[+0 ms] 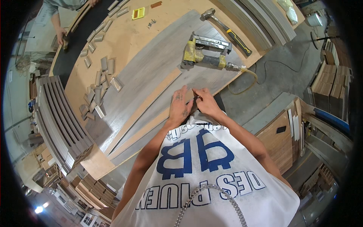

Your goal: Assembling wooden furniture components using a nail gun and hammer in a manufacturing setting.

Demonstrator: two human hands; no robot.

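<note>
My left hand (179, 105) is closed over the near end of a long wooden strip (155, 123) at the table's near edge. The strip has a tan face and a grey side. Beside it, my right hand (207, 101) pinches at the strip's end; a small dark spot shows by its fingertips, too small to name. A second tan-faced strip (145, 108) lies just beyond, on a wide grey panel (151, 62). On that panel, ahead of my hands, rests a yellow and black nail gun (204, 53) with its hose attached.
A hammer (230, 32) lies beyond the nail gun. Several short grey blocks (100, 85) are scattered at left, near a yellow box (138, 13). Grey mouldings (56, 117) are stacked at left and more mouldings (264, 19) at far right. Another person's hand (61, 36) works at the far left.
</note>
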